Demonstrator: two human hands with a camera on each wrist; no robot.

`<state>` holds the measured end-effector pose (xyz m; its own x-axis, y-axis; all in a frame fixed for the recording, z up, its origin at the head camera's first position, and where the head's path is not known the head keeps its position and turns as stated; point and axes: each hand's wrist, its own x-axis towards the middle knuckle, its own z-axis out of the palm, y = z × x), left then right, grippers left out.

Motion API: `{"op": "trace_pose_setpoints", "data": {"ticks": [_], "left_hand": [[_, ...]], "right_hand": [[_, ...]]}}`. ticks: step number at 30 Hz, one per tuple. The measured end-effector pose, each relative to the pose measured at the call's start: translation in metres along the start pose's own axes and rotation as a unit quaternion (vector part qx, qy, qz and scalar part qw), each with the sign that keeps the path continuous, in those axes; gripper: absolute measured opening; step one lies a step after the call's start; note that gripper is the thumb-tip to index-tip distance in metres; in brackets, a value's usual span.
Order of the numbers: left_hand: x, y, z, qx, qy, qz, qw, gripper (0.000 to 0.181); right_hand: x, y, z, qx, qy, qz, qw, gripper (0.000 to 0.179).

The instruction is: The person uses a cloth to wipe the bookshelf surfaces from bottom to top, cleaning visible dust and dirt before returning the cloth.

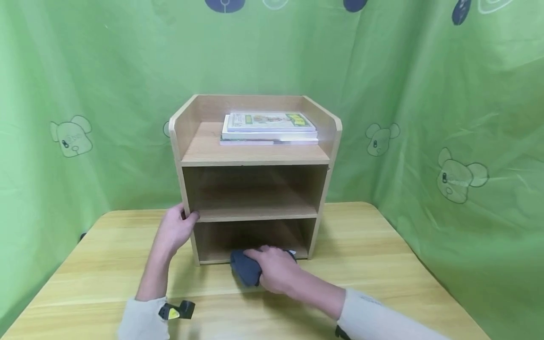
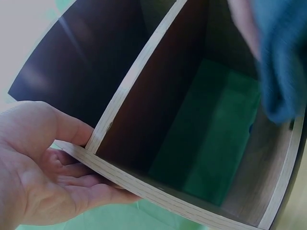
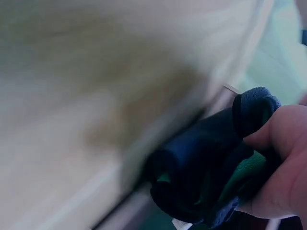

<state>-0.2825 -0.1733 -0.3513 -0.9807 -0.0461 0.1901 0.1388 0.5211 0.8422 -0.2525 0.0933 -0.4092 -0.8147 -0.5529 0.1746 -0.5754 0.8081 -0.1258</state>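
Observation:
A light wooden shelf unit stands on the table, with two open compartments below a walled top. My left hand grips its left side panel at the height of the middle board; in the left wrist view the thumb lies inside and the fingers wrap the outer face. My right hand holds a bunched dark blue cloth at the front edge of the bottom board. In the right wrist view the cloth is folded in the grasp, a small white tag sticking out.
A short stack of books lies on the unit's top shelf. The pale wooden table extends to both sides of the unit. Green curtain printed with cartoon animals hangs behind and at both sides.

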Motion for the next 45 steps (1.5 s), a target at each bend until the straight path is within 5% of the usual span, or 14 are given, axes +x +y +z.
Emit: {"op": "trace_pose_setpoints", "data": {"ticks": [7, 10, 13, 17, 19, 22, 28, 33, 40, 45], "left_hand": [[-0.001, 0.000, -0.001, 0.008, 0.007, -0.001, 0.9999, 0.020], [-0.002, 0.001, -0.001, 0.008, 0.007, 0.000, 0.9999, 0.019], [-0.002, 0.002, 0.001, 0.007, 0.004, 0.002, 1.0000, 0.020], [-0.002, 0.002, 0.002, 0.007, 0.002, 0.005, 1.0000, 0.020], [-0.002, 0.002, 0.001, 0.007, 0.002, 0.004, 1.0000, 0.020], [-0.002, 0.002, 0.001, 0.008, 0.004, 0.003, 1.0000, 0.020], [-0.002, 0.002, 0.002, 0.001, 0.000, -0.004, 1.0000, 0.020], [-0.002, 0.002, 0.003, -0.001, 0.000, -0.006, 1.0000, 0.024], [-0.002, 0.002, 0.003, 0.007, 0.005, -0.002, 1.0000, 0.025], [-0.002, 0.002, 0.004, 0.008, 0.004, -0.003, 1.0000, 0.024]], "right_hand": [[-0.007, -0.005, -0.091, 0.132, 0.042, 0.039, 0.9896, 0.083], [-0.015, -0.006, -0.143, 0.169, 0.105, 0.066, 0.9778, 0.099], [-0.023, -0.002, -0.191, 0.170, 0.213, 0.070, 0.9595, 0.103], [-0.023, 0.016, -0.234, 0.110, 0.377, 0.042, 0.9187, 0.092], [-0.017, 0.027, -0.247, 0.077, 0.423, 0.040, 0.9020, 0.087], [-0.009, 0.040, -0.255, 0.056, 0.429, 0.068, 0.8989, 0.089], [0.005, 0.053, -0.234, 0.048, 0.360, 0.125, 0.9231, 0.108], [0.013, 0.057, -0.217, 0.016, 0.377, 0.119, 0.9183, 0.109], [0.023, 0.061, -0.211, -0.045, 0.388, 0.108, 0.9143, 0.096], [0.035, 0.057, -0.231, -0.058, 0.337, 0.157, 0.9264, 0.070]]}}
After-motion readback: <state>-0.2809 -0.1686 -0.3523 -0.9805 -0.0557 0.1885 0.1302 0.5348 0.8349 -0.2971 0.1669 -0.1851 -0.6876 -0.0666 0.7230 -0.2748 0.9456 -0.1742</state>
